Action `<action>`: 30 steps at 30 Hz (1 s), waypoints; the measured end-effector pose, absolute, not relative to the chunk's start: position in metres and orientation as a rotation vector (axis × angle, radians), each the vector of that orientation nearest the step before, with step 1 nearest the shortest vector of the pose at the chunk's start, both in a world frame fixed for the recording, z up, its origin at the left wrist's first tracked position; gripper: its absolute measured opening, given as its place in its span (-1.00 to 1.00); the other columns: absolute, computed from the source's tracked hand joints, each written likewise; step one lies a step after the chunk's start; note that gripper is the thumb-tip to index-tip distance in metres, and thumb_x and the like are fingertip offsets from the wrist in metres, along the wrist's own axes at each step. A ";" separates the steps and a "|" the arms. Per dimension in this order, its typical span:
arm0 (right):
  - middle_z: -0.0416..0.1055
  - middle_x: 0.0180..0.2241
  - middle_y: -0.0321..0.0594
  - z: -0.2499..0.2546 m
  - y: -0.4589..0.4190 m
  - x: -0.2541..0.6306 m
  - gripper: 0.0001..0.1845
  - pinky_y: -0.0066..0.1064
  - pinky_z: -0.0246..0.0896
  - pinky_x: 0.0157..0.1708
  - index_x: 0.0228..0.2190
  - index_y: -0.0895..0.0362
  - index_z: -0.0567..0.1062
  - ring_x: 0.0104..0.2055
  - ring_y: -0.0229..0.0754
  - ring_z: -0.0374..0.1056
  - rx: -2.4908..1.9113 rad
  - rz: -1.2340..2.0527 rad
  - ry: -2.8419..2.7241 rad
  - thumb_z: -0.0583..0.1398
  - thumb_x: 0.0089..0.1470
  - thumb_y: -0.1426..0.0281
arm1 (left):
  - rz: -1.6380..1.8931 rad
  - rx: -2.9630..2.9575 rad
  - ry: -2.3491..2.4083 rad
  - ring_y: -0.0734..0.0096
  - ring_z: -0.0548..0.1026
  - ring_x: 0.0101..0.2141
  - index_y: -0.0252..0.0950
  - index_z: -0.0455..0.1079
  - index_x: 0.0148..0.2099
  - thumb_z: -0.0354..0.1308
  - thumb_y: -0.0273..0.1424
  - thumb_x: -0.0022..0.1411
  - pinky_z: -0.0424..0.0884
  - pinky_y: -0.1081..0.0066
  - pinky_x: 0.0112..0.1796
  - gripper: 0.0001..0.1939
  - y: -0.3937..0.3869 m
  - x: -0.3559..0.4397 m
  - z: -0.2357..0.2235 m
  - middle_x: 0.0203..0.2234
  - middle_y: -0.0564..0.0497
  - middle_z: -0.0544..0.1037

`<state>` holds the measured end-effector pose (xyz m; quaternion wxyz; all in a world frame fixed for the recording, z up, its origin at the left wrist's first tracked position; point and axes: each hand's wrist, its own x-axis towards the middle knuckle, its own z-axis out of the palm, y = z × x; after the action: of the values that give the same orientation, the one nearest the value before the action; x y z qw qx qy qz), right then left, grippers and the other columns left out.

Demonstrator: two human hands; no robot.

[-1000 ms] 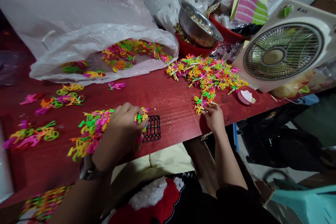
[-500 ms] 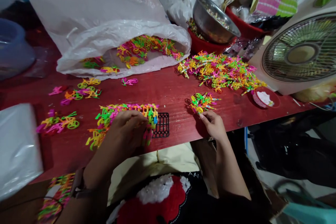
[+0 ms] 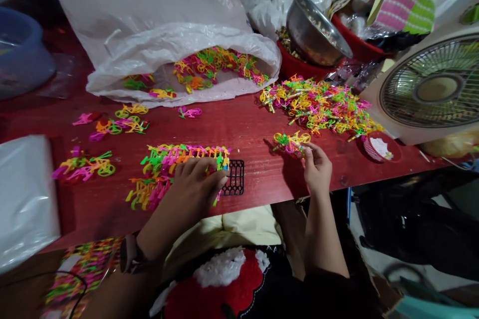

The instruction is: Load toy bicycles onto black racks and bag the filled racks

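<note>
Small neon plastic bicycle-shaped pieces lie in a long row (image 3: 187, 152) on the red table (image 3: 254, 184), and my left hand (image 3: 196, 184) is closed over the row's near end. Its fingertips reach the edge of a black plastic grid (image 3: 235, 178). My right hand (image 3: 317, 167) pinches the edge of a small cluster of the same pieces (image 3: 292, 143). A larger tangled heap of pieces (image 3: 318, 105) lies beyond it. The underside of what my left hand grips is hidden.
A white plastic bag (image 3: 160, 20) spills more pieces on the far side. Loose pieces (image 3: 84, 167) lie at the left. A steel bowl (image 3: 314, 30) rests on a red basin, with a box fan (image 3: 430, 87) at the right and a blue tub (image 3: 18, 52) at the far left.
My right hand has moved from the cluster's near side to its right edge, with its fingers raised. My left hand has shifted toward the grid. The view has swung slightly left.
</note>
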<state>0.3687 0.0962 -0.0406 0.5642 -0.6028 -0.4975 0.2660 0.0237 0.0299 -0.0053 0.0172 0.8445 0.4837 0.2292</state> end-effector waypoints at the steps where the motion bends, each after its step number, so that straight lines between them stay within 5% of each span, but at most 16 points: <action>1: 0.58 -0.29 -0.14 -0.041 0.096 0.372 -0.49 -0.37 0.31 -0.35 -0.07 0.15 0.57 -0.34 -0.16 0.45 -1.426 0.669 -1.172 0.30 0.14 0.01 | 0.717 2.627 1.504 0.07 0.36 -0.04 -0.14 0.48 -0.07 0.10 -0.36 0.44 0.34 0.01 0.01 -0.87 0.030 0.024 -0.006 -0.04 -0.11 0.45; 5: 0.56 -0.37 -0.21 -0.044 0.087 0.378 -0.54 -0.45 0.21 -0.50 -0.19 0.15 0.61 -0.45 -0.25 0.37 -1.363 0.950 -1.170 0.45 -0.04 0.11 | 0.729 2.635 1.507 0.02 0.36 -0.03 -0.14 0.48 -0.06 0.12 -0.36 0.43 0.35 0.00 -0.02 -0.88 0.029 0.025 -0.006 -0.03 -0.12 0.45; 9: 0.58 -0.35 -0.22 -0.042 0.068 0.354 -0.62 -0.41 0.32 -0.49 -0.28 0.11 0.61 -0.47 -0.23 0.41 -1.282 0.980 -1.155 0.49 -0.07 0.15 | 0.816 2.490 1.414 0.09 0.43 -0.03 -0.18 0.46 -0.03 0.12 -0.37 0.45 0.39 0.04 -0.02 -0.87 0.029 0.022 0.001 -0.05 -0.10 0.47; 14: 0.62 -0.30 -0.19 -0.047 0.039 0.280 -0.71 -0.21 0.53 -0.21 -0.17 0.04 0.62 -0.27 -0.08 0.57 -1.216 1.219 -1.421 0.39 0.12 0.17 | 0.972 2.196 1.363 0.25 0.48 -0.06 -0.19 0.49 -0.06 0.12 -0.35 0.45 0.44 0.20 -0.03 -0.87 0.028 0.019 0.011 -0.10 -0.04 0.50; 19: 0.59 -0.19 -0.15 -0.073 0.027 0.225 -0.91 -0.27 0.48 -0.11 -0.23 0.06 0.62 -0.15 -0.11 0.53 -1.094 1.126 -1.753 0.28 0.21 0.42 | 0.928 2.238 1.347 0.24 0.50 -0.06 -0.17 0.49 0.00 0.15 -0.36 0.43 0.43 0.20 -0.03 -0.85 0.027 0.017 0.009 -0.09 -0.03 0.54; 30: 0.46 -0.19 -0.06 -0.065 0.034 0.217 -0.74 -0.20 0.39 -0.03 -0.29 0.13 0.53 -0.09 -0.02 0.36 -1.230 0.722 -2.236 0.22 0.03 0.68 | 0.778 2.367 1.296 0.16 0.49 -0.02 -0.20 0.46 0.09 0.20 -0.25 0.42 0.41 0.15 -0.02 -0.74 0.028 0.018 0.013 -0.02 -0.08 0.53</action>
<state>0.2165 0.0342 -0.0646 0.2422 -0.4499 -0.8180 0.2641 0.0177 0.0283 0.0130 0.1660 0.8311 0.4550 0.2731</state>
